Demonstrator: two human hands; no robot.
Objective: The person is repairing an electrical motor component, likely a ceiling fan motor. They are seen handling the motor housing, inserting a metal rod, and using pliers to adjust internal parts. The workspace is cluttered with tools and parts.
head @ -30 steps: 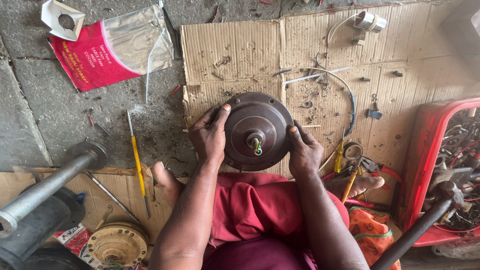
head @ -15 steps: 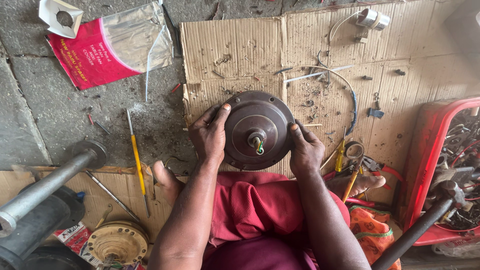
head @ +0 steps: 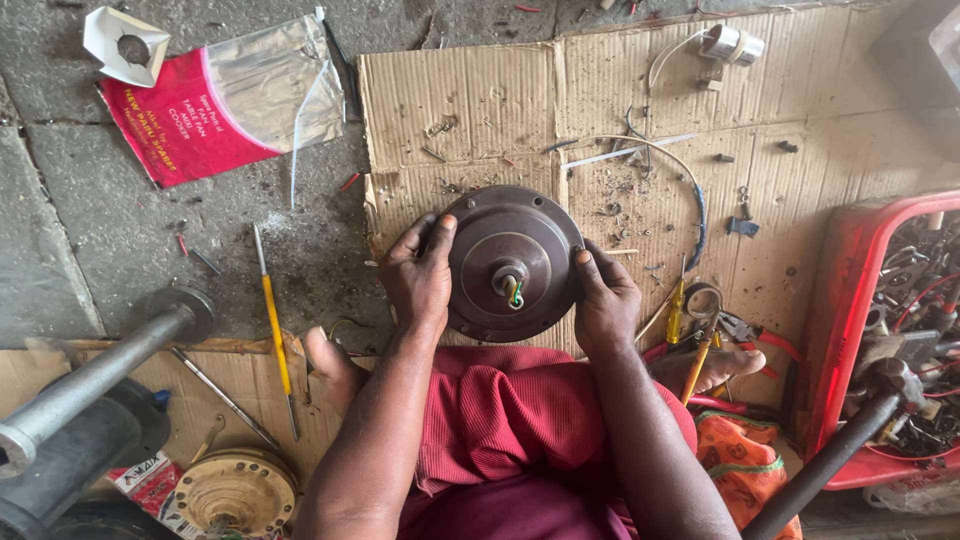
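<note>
Head view, motor: I see a round brown fan motor housing [head: 512, 262] on the cardboard sheet [head: 640, 110], just above my knees.
Left hand [head: 418, 280]: clasps its left rim, fingers curled.
Right hand [head: 603, 300]: grips the right rim.
Nearby: yellow-handled screwdriver [head: 273, 325] lies left; red crate [head: 880, 330] right.

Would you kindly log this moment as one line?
left hand: grips motor housing | right hand: grips opposite rim | housing: on cardboard
</note>
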